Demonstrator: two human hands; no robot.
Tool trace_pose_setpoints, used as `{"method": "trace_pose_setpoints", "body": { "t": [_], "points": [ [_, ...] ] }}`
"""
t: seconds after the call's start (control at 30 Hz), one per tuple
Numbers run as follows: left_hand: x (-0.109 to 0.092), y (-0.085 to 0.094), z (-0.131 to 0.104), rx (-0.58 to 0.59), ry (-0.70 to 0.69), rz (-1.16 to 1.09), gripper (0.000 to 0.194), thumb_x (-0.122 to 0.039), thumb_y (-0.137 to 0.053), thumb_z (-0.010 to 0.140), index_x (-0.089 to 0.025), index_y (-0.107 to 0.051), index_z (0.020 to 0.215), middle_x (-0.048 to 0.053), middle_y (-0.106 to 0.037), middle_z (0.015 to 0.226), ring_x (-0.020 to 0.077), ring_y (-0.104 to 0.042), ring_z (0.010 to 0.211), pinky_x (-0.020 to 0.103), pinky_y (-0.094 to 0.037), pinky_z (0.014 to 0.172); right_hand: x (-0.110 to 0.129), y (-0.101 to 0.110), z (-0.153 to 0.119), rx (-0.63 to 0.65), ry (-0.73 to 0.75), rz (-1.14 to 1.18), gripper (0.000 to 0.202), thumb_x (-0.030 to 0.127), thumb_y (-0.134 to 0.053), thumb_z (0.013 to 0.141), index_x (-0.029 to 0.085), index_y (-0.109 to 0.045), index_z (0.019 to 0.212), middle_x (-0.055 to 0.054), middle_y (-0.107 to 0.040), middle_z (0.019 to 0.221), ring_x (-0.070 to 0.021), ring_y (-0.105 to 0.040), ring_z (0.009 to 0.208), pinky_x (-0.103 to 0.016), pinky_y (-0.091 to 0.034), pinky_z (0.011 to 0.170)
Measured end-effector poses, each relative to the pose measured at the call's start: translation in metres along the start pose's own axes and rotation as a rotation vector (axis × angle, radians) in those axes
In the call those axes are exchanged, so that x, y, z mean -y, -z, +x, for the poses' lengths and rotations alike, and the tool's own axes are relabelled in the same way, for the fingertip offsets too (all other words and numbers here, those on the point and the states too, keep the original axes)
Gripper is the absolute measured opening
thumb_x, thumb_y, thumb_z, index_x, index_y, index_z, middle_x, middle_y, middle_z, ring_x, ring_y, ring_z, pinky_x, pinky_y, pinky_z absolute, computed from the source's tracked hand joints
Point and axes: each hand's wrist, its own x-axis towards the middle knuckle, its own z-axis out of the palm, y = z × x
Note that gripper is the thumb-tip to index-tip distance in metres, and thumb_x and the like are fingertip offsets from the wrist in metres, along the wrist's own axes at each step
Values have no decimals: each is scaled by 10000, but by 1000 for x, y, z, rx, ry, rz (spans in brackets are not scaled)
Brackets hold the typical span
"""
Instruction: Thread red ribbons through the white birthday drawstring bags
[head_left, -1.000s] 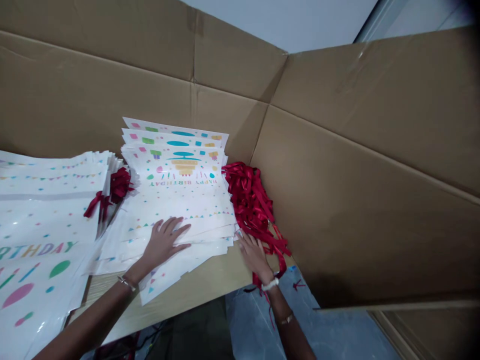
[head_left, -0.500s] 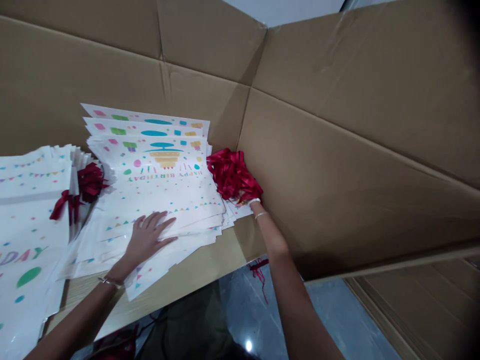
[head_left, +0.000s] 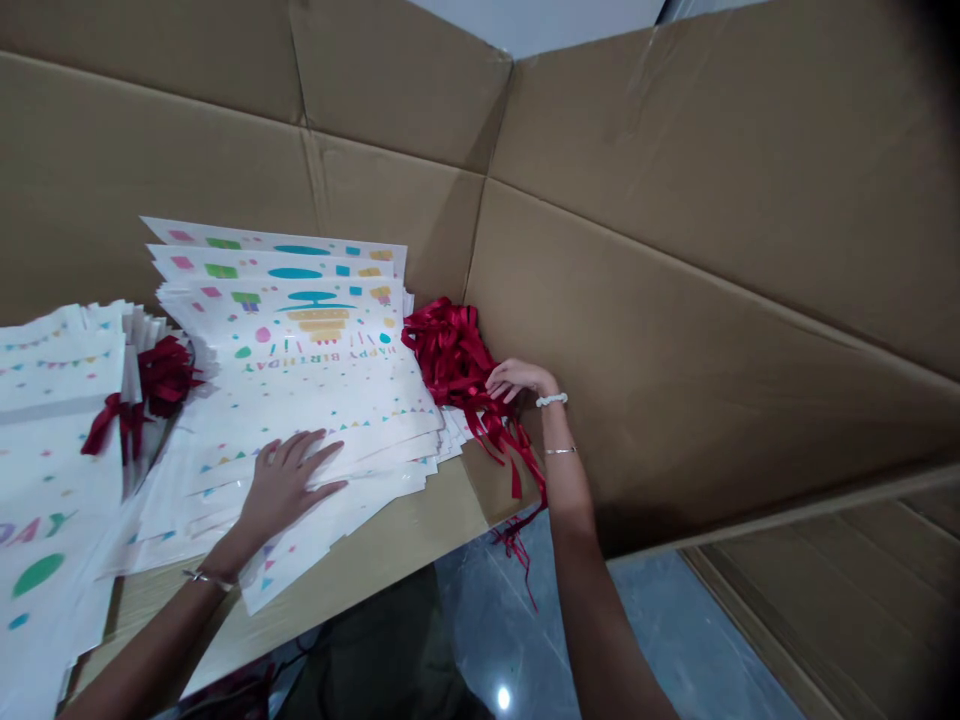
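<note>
A fanned stack of flat white birthday gift bags (head_left: 315,390) with coloured prints lies on a wooden table (head_left: 390,545). My left hand (head_left: 285,485) rests flat on the stack's near part, fingers spread. A bunch of red ribbon handles (head_left: 450,355) sticks out at the stack's right side, some strands hanging over the table edge. My right hand (head_left: 517,380) reaches into the ribbons from the right, its fingers curled among the strands.
A second stack of the same bags (head_left: 52,450) with red ribbons (head_left: 161,375) lies at the left. Large cardboard sheets (head_left: 675,300) stand close behind and to the right of the table. Grey floor tiles (head_left: 525,640) show below the table edge.
My right hand went from the table edge up along the ribbons, bunching them against the stack, and now sits higher on top of them. The left hand stayed flat on the bags.
</note>
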Motion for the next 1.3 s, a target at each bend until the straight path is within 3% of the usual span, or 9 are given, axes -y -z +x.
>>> {"method": "trace_pose_setpoints", "body": {
  "t": [0.13,0.27,0.43,0.5,0.57,0.67,0.9,1.1,1.3],
  "points": [
    [-1,2,1,8,10,4,595,-678,-532,959,-286,-618,1398,122,-522,1518,391,-435,1399,586,-224,1178,5,-2,29,104,-86,-80,187,210,-562,980,105,-656,858,-25,-645,647,-85,-551,495,-205,-448,532],
    [-3,11,3,37,3,-14,654,-721,-540,932,-295,-579,1427,112,-513,1529,370,-442,1397,542,-250,1166,-7,-42,23,-22,123,-231,167,144,-489,931,146,-656,916,-6,-663,776,-97,-580,617,-202,-475,647],
    [-5,26,3,54,8,-165,607,-649,-536,969,-278,-536,1450,103,-513,1522,321,-448,1395,467,-345,1119,-29,-130,-32,287,254,-448,311,212,-402,988,141,-657,1153,-37,-700,889,-156,-642,812,-244,-504,784],
    [-5,30,2,39,39,-244,523,-572,-507,1004,-272,-557,1429,98,-547,1481,302,-474,1365,464,-361,1119,-36,-163,-60,327,372,-618,369,289,-459,1012,141,-628,1304,-102,-703,1133,-201,-632,1067,-299,-489,956],
    [-6,33,0,7,91,-334,451,-502,-485,1024,-253,-590,1386,101,-590,1416,281,-509,1321,457,-381,1122,-43,-190,-85,347,537,-784,511,459,-502,1023,211,-548,1467,-130,-532,1490,-280,-475,1363,-414,-391,1127],
    [-10,38,-2,-65,200,-485,383,-468,-469,1031,-208,-654,1242,110,-650,1273,251,-579,1217,409,-456,1067,-55,-215,-109,439,640,-924,651,604,-382,1045,298,-358,1619,-88,-247,1695,-339,-226,1544,-572,-226,1218],
    [-16,48,-6,-130,411,-625,441,-494,-400,1054,-151,-670,1110,85,-709,937,203,-675,850,324,-541,813,-73,-223,-119,393,673,-908,664,598,-291,1066,324,-224,1667,-41,-88,1734,-307,-72,1597,-622,-109,1243],
    [-6,44,-11,169,12,-229,789,-697,-663,850,-241,-543,1483,153,-549,1463,340,-499,1339,511,-327,1167,-70,-220,-119,448,676,-907,740,669,-362,1025,311,-248,1662,-68,-131,1727,-314,-97,1594,-641,-84,1241],
    [-2,49,-19,325,-76,-71,1112,-797,-724,696,-267,-384,1612,172,-340,1639,429,-293,1486,617,-153,1211,-66,-209,-114,562,678,-891,1092,866,-523,827,292,-161,1683,-105,-9,1730,-347,-24,1600,-645,-9,1243]
  ]
}}
